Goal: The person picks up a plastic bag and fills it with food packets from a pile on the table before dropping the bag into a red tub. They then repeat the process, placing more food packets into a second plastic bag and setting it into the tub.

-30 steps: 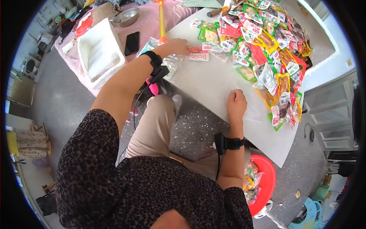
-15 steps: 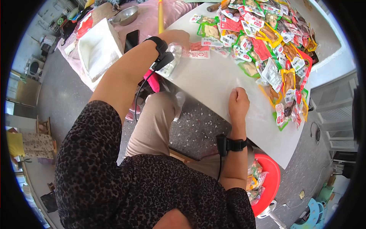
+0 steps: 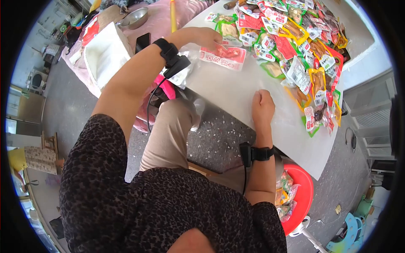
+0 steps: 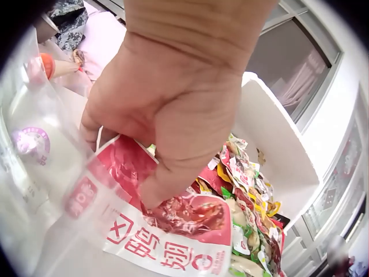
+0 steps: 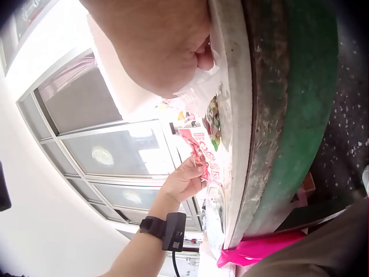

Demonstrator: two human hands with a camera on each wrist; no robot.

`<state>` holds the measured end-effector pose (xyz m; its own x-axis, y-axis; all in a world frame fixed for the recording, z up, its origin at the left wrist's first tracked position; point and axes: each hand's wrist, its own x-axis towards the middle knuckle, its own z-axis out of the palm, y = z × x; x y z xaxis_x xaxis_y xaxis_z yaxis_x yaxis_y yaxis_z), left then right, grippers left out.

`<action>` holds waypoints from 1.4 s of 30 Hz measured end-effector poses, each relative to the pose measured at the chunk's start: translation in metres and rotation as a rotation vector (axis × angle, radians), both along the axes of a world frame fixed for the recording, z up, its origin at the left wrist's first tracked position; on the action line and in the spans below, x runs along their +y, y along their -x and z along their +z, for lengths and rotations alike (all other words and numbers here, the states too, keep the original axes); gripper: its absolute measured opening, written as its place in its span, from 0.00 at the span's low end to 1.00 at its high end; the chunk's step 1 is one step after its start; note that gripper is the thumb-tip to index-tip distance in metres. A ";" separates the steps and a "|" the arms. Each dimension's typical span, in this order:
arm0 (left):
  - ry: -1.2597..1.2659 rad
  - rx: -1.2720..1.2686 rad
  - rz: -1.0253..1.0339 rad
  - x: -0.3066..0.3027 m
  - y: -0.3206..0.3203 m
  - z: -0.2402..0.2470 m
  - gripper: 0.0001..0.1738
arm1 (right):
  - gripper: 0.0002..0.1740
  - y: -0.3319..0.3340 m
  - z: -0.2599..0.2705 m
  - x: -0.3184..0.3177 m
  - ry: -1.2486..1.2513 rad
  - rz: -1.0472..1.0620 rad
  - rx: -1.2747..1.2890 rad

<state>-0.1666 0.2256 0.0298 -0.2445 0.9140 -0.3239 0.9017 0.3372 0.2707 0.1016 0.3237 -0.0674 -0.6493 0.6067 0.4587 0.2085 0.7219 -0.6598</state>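
A red-and-white food packet (image 3: 225, 59) is gripped by my left hand (image 3: 201, 37) over the table's far-left part. In the left wrist view the thumb lies across the front of this packet (image 4: 167, 236), over its red picture area. My right hand (image 3: 263, 109) rests at the near edge of the white table (image 3: 236, 90), fingers curled. Thin clear plastic (image 5: 202, 86) shows right at its fingers in the right wrist view, gripped there. A large heap of sealed food packets (image 3: 291, 50) covers the far right of the table.
Clear plastic bags (image 3: 185, 69) lie at the table's left corner. Beyond are a white foam box (image 3: 107, 57), a phone (image 3: 143, 42) and a metal bowl (image 3: 136, 19) on pink cloth. A red basin (image 3: 304, 198) with packets stands below the table, right of my leg.
The red-and-white packet has come up and right in my left hand, turning more toward the head camera. My right hand has stayed at the table edge.
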 end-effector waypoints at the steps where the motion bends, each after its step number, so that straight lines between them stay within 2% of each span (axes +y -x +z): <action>1: 0.021 -0.006 0.025 0.000 -0.008 0.008 0.18 | 0.06 0.000 0.001 0.000 -0.003 -0.006 -0.002; 7: -0.201 -0.373 0.055 -0.014 -0.047 0.024 0.17 | 0.08 0.000 0.003 0.001 0.024 -0.014 -0.070; 10: -0.189 -0.478 0.035 -0.013 -0.061 0.021 0.18 | 0.07 0.001 0.000 0.000 0.040 -0.022 -0.052; 17: -0.189 -0.396 0.055 -0.020 -0.090 0.000 0.15 | 0.05 0.000 -0.011 0.010 0.111 0.001 0.160; 21: -0.166 -0.335 0.094 -0.023 -0.097 0.004 0.15 | 0.06 -0.004 -0.012 0.015 0.438 0.060 0.098; 23: -0.196 -0.268 0.029 -0.023 -0.095 -0.002 0.16 | 0.06 -0.007 -0.005 0.017 0.584 0.086 0.126; 24: -0.210 -0.234 -0.003 -0.023 -0.095 -0.005 0.16 | 0.06 -0.007 -0.009 0.019 0.529 0.100 0.134; 27: -0.232 -0.347 0.023 -0.022 -0.099 -0.010 0.16 | 0.06 -0.005 -0.017 0.019 0.367 0.132 0.133; 30: -0.150 -0.331 -0.020 -0.022 -0.112 -0.007 0.15 | 0.06 -0.005 -0.007 0.007 0.169 0.106 0.057; 32: -0.236 -0.192 -0.122 -0.024 -0.118 -0.012 0.15 | 0.06 -0.006 0.001 0.002 -0.019 0.040 -0.022; 35: -0.311 0.053 -0.176 -0.030 -0.145 -0.006 0.15 | 0.06 -0.010 0.014 -0.001 -0.103 -0.015 -0.164; 36: -0.326 0.141 -0.176 -0.031 -0.152 -0.003 0.15 | 0.06 -0.010 0.015 -0.003 -0.094 -0.010 -0.124; 39: -0.384 0.002 -0.124 -0.032 -0.153 -0.012 0.15 | 0.06 -0.008 0.019 -0.007 -0.043 0.041 -0.001; 42: -0.286 -0.162 -0.133 -0.023 -0.137 -0.021 0.16 | 0.06 -0.006 0.019 -0.016 0.114 0.148 0.103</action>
<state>-0.0296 0.2028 0.0092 -0.0836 0.9936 -0.0754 0.8704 0.1097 0.4800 0.1077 0.3082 -0.0488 -0.6885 0.5595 0.4614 0.0328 0.6595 -0.7510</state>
